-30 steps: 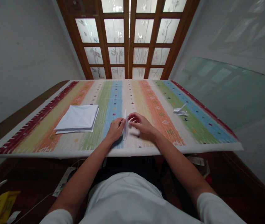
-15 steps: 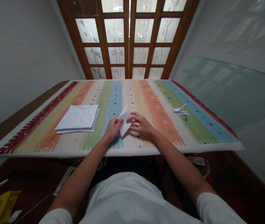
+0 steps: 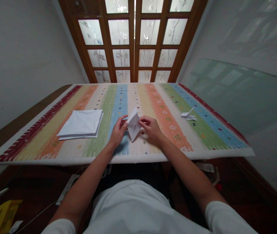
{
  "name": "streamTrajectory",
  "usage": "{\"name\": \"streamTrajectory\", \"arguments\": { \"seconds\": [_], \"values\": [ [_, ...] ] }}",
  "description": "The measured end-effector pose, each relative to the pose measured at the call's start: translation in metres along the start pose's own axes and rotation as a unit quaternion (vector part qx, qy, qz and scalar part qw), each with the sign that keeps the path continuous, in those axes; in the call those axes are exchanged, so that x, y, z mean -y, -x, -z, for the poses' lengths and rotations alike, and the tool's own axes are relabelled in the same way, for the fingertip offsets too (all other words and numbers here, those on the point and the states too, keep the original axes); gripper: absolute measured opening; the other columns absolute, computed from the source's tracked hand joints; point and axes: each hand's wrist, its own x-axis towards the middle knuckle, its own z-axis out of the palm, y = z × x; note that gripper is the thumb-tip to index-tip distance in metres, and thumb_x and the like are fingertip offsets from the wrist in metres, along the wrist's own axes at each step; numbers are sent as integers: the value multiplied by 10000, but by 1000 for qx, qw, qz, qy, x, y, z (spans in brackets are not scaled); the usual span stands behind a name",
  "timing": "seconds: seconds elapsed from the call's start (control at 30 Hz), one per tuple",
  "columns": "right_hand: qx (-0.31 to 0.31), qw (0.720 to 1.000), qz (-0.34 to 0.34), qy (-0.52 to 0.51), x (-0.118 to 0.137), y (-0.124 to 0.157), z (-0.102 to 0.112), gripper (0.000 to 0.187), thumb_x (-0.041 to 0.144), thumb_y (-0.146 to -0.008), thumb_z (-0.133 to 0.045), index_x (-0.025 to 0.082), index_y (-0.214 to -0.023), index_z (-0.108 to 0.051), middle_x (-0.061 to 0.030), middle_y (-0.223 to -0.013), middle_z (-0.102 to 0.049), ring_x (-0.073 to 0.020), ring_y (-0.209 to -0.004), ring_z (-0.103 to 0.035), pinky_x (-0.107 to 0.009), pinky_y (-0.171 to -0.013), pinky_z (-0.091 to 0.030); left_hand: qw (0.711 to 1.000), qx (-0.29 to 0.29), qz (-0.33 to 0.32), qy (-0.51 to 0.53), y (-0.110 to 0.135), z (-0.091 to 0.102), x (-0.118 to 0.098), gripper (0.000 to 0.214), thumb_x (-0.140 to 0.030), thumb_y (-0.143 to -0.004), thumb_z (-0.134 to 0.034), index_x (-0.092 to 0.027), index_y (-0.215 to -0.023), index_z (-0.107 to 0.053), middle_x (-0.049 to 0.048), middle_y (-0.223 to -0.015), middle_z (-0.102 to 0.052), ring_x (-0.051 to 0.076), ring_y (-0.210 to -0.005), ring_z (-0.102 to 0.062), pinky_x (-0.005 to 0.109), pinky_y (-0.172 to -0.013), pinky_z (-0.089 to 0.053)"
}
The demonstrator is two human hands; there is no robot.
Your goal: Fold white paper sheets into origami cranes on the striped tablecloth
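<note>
A white folded paper (image 3: 133, 126), kite-shaped with its long point toward me, lies flat near the front middle of the striped tablecloth (image 3: 167, 107). My left hand (image 3: 118, 131) pinches its left corner between thumb and fingers. My right hand (image 3: 151, 127) pinches its right corner the same way. Both hands rest on the cloth on either side of the paper.
A stack of white square sheets (image 3: 82, 124) lies to the left on the cloth. A small finished folded paper figure (image 3: 188, 116) sits to the right. A wooden glazed door (image 3: 134, 39) stands behind the table, and a glass pane (image 3: 245, 94) leans at the right.
The paper was a narrow upright strip between my fingers; it has been turned and spread open into a flat kite shape, and my hands have moved apart to its side corners.
</note>
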Motion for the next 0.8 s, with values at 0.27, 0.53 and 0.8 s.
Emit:
{"name": "streamTrajectory", "arguments": {
  "seconds": [0.27, 0.53, 0.8],
  "values": [
    [-30, 997, 4, -75, 0, 1, -7, 400, 500, -888, -842, 291, -1187, -677, -27, -978, -763, -198, -824, -732, -311, -739, -612, 996, -74, -25, 52, -2, -4, 4, 406, -377, -910, -827, -236, -1220, -606, 33, -973, -755, 189, -932, -758, 276, -820, -585],
    [-40, 997, 23, 67, 7, 2, -5, 182, 336, -973, -698, 225, -1002, -839, -111, -1070, -817, -224, -898, -750, -323, -760, -611, 991, -77, -64, -89, -1, -2, 4, 237, -281, -959, -769, -231, -1160, -654, 107, -1270, -733, 236, -1107, -746, 367, -904, -624],
    [34, 954, -90, 283, -3, 5, 2, 250, 255, -1004, -660, 189, -919, -885, -100, -842, -822, -214, -752, -719, -310, -725, -493, 918, 96, -105, -369, 8, -5, 3, 164, -198, -928, -798, -209, -1091, -784, 125, -1321, -728, 318, -1278, -645, 545, -1185, -503]
  ]
}}
